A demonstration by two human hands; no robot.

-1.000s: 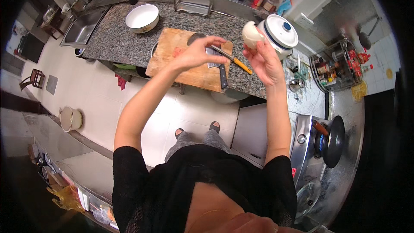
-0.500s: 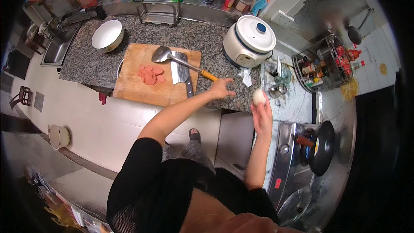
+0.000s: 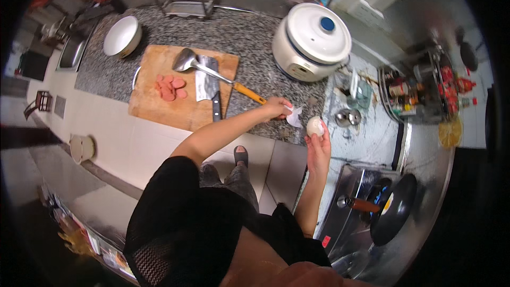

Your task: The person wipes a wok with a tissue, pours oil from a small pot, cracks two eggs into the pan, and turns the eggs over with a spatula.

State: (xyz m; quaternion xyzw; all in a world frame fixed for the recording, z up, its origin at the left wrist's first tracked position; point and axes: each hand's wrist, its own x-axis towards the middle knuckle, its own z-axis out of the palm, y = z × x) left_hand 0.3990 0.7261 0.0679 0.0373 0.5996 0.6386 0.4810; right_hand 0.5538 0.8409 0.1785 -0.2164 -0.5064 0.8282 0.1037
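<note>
My right hand (image 3: 319, 151) holds a pale egg (image 3: 315, 126) upright in its fingertips above the counter's front edge. Just left of it, my left hand (image 3: 277, 107) pinches a crumpled white tissue (image 3: 294, 117), which hangs close to the egg but apart from it. Near my left wrist is the orange handle of a metal wok spatula (image 3: 247, 93). That spatula lies across a cleaver (image 3: 206, 82) on the wooden cutting board (image 3: 154, 110). Pink sausage slices (image 3: 169, 86) are heaped on the board's left half.
A white slow cooker (image 3: 313, 42) stands behind my hands. On the right, a wok (image 3: 396, 212) with something white and yellow in it sits over a blue flame on the stove (image 3: 340, 215). A white bowl (image 3: 122, 37) stands back left; a bottle rack (image 3: 409, 90) is far right.
My left hand has picked up the white tissue from the counter beside the cooker. My right hand still holds the egg. The whole view has shifted a little.
</note>
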